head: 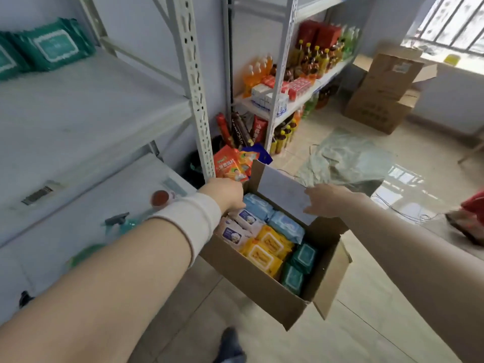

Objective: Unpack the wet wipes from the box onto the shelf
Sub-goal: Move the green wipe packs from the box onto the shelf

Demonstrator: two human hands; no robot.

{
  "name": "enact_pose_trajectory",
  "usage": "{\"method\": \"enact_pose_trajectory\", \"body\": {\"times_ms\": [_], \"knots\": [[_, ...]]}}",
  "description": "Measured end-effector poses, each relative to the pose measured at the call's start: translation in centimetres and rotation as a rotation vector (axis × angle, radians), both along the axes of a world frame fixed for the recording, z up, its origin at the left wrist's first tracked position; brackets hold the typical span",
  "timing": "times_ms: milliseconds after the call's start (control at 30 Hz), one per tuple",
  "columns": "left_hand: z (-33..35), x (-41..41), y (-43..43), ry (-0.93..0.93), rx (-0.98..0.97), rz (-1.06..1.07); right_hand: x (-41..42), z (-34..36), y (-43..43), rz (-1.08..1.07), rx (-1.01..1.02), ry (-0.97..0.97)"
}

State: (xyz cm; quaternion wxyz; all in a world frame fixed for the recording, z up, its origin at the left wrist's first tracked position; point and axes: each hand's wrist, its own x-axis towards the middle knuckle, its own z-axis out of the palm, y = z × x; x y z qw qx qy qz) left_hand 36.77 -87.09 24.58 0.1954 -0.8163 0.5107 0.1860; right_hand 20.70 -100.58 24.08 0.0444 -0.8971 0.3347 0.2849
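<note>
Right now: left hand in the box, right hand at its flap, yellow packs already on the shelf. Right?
Not quite: in the head view the shelf packs are green, not yellow; the yellow packs are in the box. The left hand in the box and right hand at the flap are correct.

I read the box (262, 279) as plain brown cardboard, matt. The wet wipes packs (264, 254) inside are glossy plastic film, slightly crinkled. The shelf (78, 108) looks like painted metal: pale, matt, smooth. The upright (195, 82) at its right edge is perforated metal. Floor tiles (392, 195) are glossy and reflective. The wrist cuff (193, 218) is white knitted cloth.
</note>
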Motion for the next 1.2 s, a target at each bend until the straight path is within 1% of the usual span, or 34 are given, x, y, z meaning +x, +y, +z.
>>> {"method": "enact_pose_trajectory", "body": {"times_ms": [100,200,333,467,600,667,767,933,1000,1067,1200], "knots": [[-3.8,-3.4,-2.2,0.087,0.045,-0.020,-3.3,-3.4,-2.4,-0.035,0.019,0.049],[-7.7,-5.6,-3.9,0.166,0.049,-0.021,-5.9,-7.0,-3.8,-0.058,0.029,0.050],[-10.8,-9.0,-5.4,0.259,0.105,0.005,-9.7,-10.8,-4.2,-0.085,0.116,0.106],[-13.4,-11.6,-7.5,0.292,0.125,0.020,-11.8,-13.1,-5.6,-0.048,0.146,0.172],[-16.1,-13.6,-10.0,0.335,0.150,0.138,-11.5,-15.1,-9.0,0.044,0.165,0.154],[-17.6,-14.8,-11.1,0.366,0.168,0.221,-11.0,-16.6,-11.2,0.109,0.187,0.144],[-20.1,-16.5,-12.7,0.409,0.177,0.380,-10.5,-19.2,-14.5,0.231,0.219,0.181],[-24.0,-20.6,-14.2,0.526,0.185,0.764,-10.8,-23.0,-19.1,0.375,0.307,0.244],[-25.0,-22.4,-14.3,0.604,0.176,0.943,-11.2,-23.9,-20.1,0.400,0.351,0.266],[-26.0,-23.9,-14.2,0.653,0.149,1.075,-11.4,-25.0,-20.7,0.390,0.397,0.289],[-29.9,-25.4,-14.4,0.671,0.083,1.331,-11.2,-30.0,-20.6,0.363,0.478,0.321]]}}
